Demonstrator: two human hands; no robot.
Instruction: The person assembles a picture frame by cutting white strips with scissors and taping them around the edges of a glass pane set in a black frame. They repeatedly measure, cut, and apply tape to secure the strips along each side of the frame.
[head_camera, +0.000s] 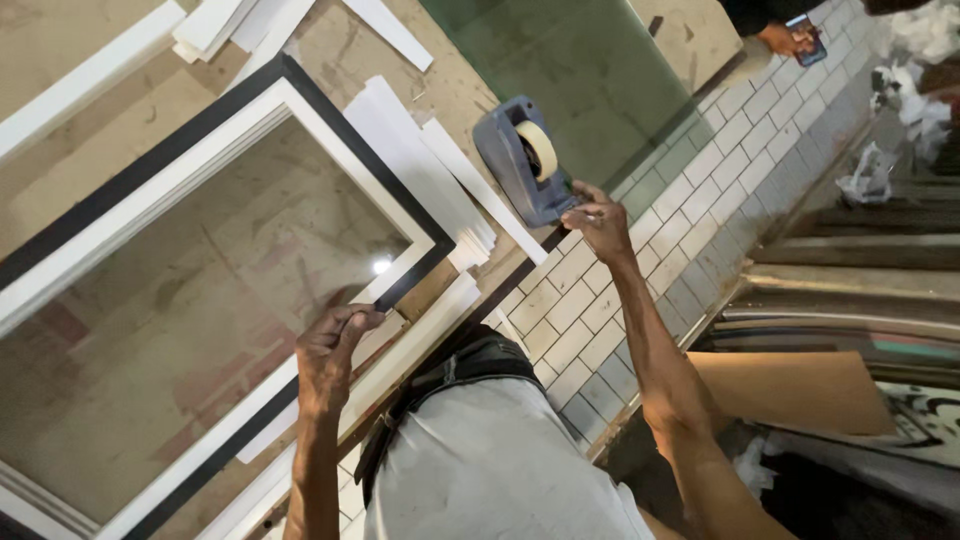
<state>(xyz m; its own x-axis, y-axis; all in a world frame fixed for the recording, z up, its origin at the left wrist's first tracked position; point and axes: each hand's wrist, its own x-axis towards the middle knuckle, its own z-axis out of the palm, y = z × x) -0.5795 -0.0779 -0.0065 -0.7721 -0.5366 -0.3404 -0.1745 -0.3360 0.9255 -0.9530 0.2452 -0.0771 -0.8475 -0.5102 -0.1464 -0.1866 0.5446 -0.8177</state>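
A large picture frame (215, 110) with a black outer edge, white inner border and glass lies flat on the worktable. My left hand (333, 350) grips the frame's near black edge, fingers curled over it. My right hand (598, 220) reaches to a grey tape dispenser (505, 160) holding a roll of beige tape (540, 148), with thumb and fingers pinched at its cutting end. Whether a tape strip is between the fingers is too small to tell.
White strips (420, 160) are stacked beside the frame, and more lie at the table's far end (230, 25). A green glass sheet (580, 70) lies beyond the dispenser. Another person's hand (785, 38) holds a phone at the top. A cardboard piece (800, 385) lies at the right, by the tiled floor.
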